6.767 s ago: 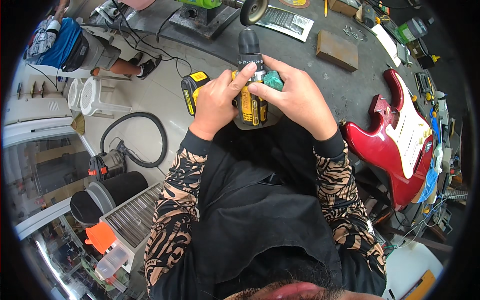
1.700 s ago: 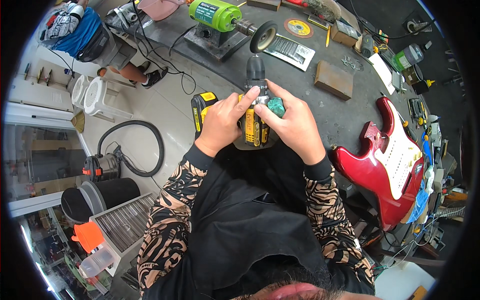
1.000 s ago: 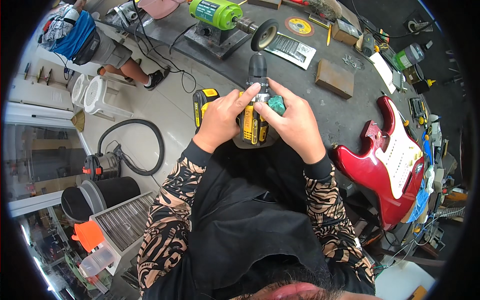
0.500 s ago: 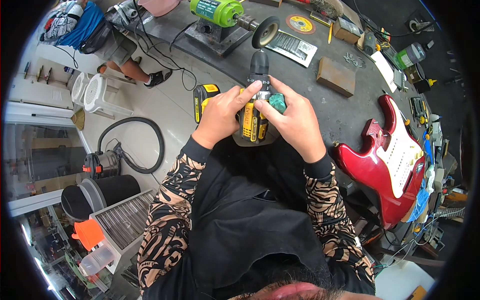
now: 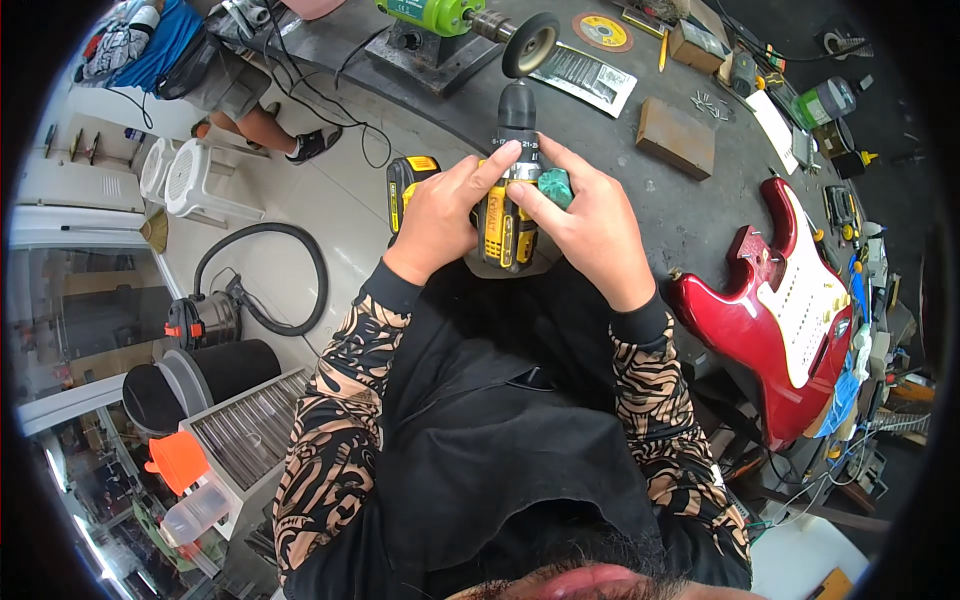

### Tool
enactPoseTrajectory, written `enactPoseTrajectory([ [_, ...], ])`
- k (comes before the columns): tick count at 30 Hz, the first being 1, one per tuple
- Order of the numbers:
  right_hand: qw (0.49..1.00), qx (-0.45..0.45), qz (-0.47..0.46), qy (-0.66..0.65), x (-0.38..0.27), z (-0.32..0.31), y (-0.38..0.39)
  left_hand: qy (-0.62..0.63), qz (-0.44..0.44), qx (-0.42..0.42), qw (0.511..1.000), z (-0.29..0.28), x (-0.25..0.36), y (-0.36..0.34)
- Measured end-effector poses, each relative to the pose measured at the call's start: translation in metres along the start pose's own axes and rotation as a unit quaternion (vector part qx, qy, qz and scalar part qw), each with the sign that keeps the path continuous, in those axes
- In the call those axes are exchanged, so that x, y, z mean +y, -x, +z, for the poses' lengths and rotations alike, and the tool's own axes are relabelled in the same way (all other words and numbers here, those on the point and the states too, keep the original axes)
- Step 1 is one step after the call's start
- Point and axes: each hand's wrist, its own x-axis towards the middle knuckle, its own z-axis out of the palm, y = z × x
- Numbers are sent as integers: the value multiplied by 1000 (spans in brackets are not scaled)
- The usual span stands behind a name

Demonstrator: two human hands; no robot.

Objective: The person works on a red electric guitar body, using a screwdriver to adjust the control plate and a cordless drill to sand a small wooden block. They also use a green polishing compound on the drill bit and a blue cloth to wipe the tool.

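Note:
A yellow-and-black cordless drill (image 5: 505, 228) is held in front of my apron, its black chuck pointing away toward the bench. My left hand (image 5: 445, 212) is closed round its left side, with the index finger laid along the collar. The battery (image 5: 402, 190) sticks out beyond that hand. My right hand (image 5: 592, 215) is closed on the drill's right side, thumb and index finger touching the body and collar. A crumpled green lump (image 5: 555, 187) sits in the crook of that hand against the drill; what supports it is partly hidden. The chuck holds no visible bit.
Ahead on the dark bench stands a green motor (image 5: 430, 15) with a round wheel (image 5: 531, 46). A wooden block (image 5: 676, 137), small screws (image 5: 710, 106) and a red guitar body (image 5: 725, 320) lie to the right. Another person (image 5: 240, 90) is at far left, near white stools (image 5: 205, 178).
The drill and both hands have shifted slightly toward the far side and the view has tilted a little. My hold on the drill stays the same.

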Motion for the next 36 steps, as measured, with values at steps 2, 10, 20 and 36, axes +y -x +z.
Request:
enactPoseTrajectory([
  [2, 1000, -2, 5, -1, -1, -1, 0, 1, -4, -1, 1000, 1, 1, 0],
  [10, 1000, -6, -1, 1, -1, 0, -1, 3, -9, 10, 1000, 5, 0, 4],
  [20, 1000, -9, -2, 0, 0, -1, 0, -8, -5, 20, 1000, 7, -1, 6],
  [36, 1000, -8, -7, 5, 1, -1, 0, -13, 7, 5, 1000, 4, -2, 4],
])
